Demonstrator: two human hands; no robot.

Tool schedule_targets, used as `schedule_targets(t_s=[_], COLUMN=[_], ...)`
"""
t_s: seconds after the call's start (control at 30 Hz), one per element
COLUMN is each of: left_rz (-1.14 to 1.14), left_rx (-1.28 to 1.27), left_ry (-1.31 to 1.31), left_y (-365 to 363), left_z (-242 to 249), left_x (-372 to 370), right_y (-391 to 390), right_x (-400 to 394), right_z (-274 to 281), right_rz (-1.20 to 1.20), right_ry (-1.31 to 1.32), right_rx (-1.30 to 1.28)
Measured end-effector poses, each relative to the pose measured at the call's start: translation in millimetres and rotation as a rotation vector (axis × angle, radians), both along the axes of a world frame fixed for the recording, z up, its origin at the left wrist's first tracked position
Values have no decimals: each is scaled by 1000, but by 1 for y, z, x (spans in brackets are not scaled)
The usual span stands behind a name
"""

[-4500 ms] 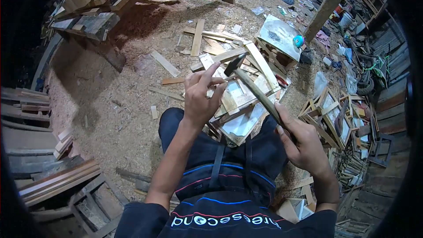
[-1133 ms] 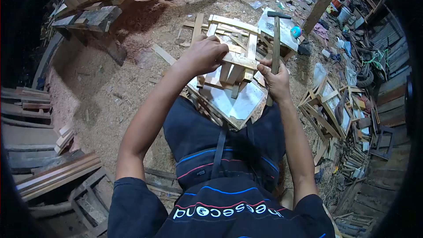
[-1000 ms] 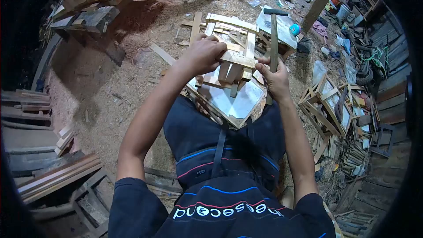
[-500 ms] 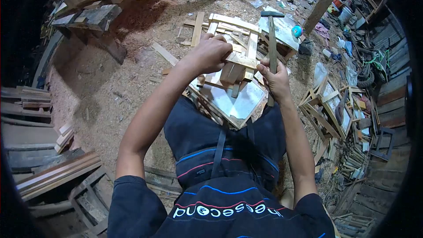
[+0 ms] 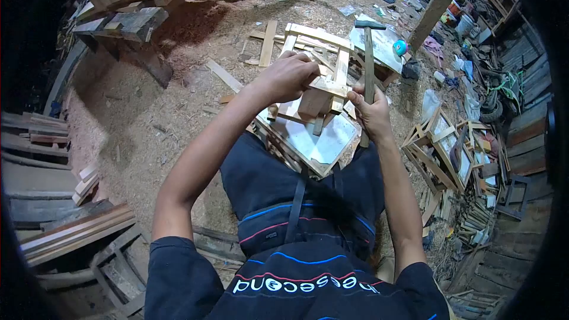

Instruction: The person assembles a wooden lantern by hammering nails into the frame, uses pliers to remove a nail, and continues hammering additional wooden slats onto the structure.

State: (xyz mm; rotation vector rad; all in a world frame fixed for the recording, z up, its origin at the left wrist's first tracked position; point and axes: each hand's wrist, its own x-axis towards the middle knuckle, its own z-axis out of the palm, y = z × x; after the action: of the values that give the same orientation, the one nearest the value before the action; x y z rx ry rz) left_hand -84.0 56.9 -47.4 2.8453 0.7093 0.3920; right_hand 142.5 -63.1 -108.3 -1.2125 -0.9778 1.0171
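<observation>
My left hand (image 5: 290, 77) is closed, its fingers curled over the near part of a small wooden frame (image 5: 319, 33). A short flat wood strip (image 5: 329, 87) lies across that end, above a wood block (image 5: 314, 101). My right hand (image 5: 374, 114) is wrapped round the handle of a hammer (image 5: 368, 53), held upright with its dark head farthest from me. The right thumb is right at the strip's end. Beneath the frame, a low stand with a pale top (image 5: 323, 145) is between my knees. What the left fingertips pinch is hidden behind the hand.
Loose wood strips (image 5: 268, 42) lie beyond the frame on the shaving-covered floor. A second pale-topped stand (image 5: 379, 47) bears a round turquoise item (image 5: 400, 47). Wooden frames (image 5: 441, 148) are piled at right, and stacked planks (image 5: 83, 234) lie at left. A post (image 5: 438, 9) rises at upper right.
The view has shifted slightly. My left hand sits a little farther right over the frame's near end. The right hand keeps its hold on the hammer.
</observation>
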Motion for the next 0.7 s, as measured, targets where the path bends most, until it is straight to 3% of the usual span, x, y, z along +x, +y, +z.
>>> schedule_targets(t_s=[0.7], left_rz=[47], left_rx=[-6], left_ry=[46], left_y=[-1], left_z=[-7], left_x=[5], right_y=[1], right_x=[-3], right_z=[1], right_rz=[-60], right_ry=[84], right_rx=[24])
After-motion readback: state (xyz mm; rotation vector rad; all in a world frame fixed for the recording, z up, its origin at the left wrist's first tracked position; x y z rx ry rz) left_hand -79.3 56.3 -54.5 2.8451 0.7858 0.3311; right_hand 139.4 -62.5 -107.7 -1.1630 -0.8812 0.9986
